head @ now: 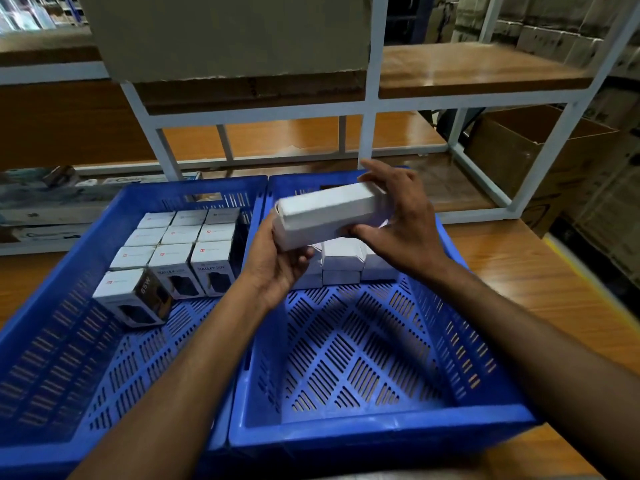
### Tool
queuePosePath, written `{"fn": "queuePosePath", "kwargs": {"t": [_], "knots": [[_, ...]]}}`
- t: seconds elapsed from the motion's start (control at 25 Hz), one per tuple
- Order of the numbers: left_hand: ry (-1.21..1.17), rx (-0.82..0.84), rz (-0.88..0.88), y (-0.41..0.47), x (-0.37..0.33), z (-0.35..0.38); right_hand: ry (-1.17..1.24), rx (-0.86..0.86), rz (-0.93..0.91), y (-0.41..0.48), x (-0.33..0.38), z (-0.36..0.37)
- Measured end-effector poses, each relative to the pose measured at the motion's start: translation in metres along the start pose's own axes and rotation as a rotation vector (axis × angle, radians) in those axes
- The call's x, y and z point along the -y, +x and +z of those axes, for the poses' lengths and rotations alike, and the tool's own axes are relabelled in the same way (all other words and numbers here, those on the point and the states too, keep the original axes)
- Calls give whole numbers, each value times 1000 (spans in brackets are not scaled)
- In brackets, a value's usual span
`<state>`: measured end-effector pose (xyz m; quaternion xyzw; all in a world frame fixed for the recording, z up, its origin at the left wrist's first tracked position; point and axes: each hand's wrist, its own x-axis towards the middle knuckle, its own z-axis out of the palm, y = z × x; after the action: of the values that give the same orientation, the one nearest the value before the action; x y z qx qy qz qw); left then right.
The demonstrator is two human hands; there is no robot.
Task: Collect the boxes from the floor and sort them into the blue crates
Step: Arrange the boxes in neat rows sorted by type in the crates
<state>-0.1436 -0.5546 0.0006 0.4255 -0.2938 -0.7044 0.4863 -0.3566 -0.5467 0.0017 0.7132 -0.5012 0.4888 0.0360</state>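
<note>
One head-worn camera (wide-angle) looks forward and down, close over two blue crates (pixel 381 436), shelving (pixel 371 98) beyond.

Your hands and forearms, bare

Your left hand (pixel 277 268) and right hand (pixel 398 216) are bare, fingers and wrists alike. Your left forearm (pixel 173 358) and right forearm (pixel 519 327) run uncovered from the wrist to the frame's edge (the elbows lie beyond it).
</note>
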Motion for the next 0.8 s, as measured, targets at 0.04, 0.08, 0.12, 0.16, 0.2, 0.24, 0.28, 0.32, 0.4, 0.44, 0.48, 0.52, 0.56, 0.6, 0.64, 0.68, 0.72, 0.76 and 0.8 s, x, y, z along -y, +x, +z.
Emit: {"fn": "queuePosePath", "kwargs": {"t": [0.04, 0.08, 0.12, 0.16, 0.2, 0.24, 0.28, 0.32, 0.4, 0.44, 0.48, 0.52, 0.56, 0.6, 0.64, 0.68, 0.72, 0.76, 0.8], "knots": [[36, 4, -5, 1, 1, 0, 6, 5, 28, 0, 0, -1], [78, 4, -6, 1, 2, -1, 33, 13, 69, -1, -1, 0], [115, 0, -2, 2, 4, -1, 93, 31, 131, -1, -1, 1], [140, 4, 5, 3, 5, -1, 174, 71, 223, -2, -1, 3], [148, 21, 16, 4, 6, -2, 242, 133, 321, -3, -2, 4], [150, 48, 34, 5, 6, -1, 289, 202, 408, -3, -3, 5], [152, 80, 59, 4, 5, 0, 333, 267, 487, -3, -4, 7], [162, 113, 89, 3, 5, 2, 417, 324, 581, -2, -4, 7], [206, 173, 150, -1, 4, 6, 704, 422, 857, 1, -3, 6], [241, 195, 179, -3, 5, 8, 885, 460, 984, 3, -2, 3], [282, 211, 209, -3, 5, 9, 1067, 491, 1077, 4, -3, 0], [316, 217, 233, -3, 7, 9, 1236, 524, 1147, 4, -4, -3], [339, 211, 244, -2, 8, 10, 1386, 558, 1198, 4, -6, -4], [348, 193, 241, -2, 9, 9, 1512, 586, 1240, 4, -8, -5], [348, 158, 231, 0, 10, 9, 1612, 592, 1286, 4, -9, -4], [340, 113, 222, 1, 10, 8, 1695, 586, 1332, 4, -10, -2], [329, 70, 215, 3, 10, 7, 1760, 572, 1369, 4, -11, -1], [312, 33, 210, 5, 11, 7, 1803, 553, 1396, 4, -12, -1], [290, 4, 204, 7, 11, 6, 1815, 530, 1413, 5, -12, -2]]}}
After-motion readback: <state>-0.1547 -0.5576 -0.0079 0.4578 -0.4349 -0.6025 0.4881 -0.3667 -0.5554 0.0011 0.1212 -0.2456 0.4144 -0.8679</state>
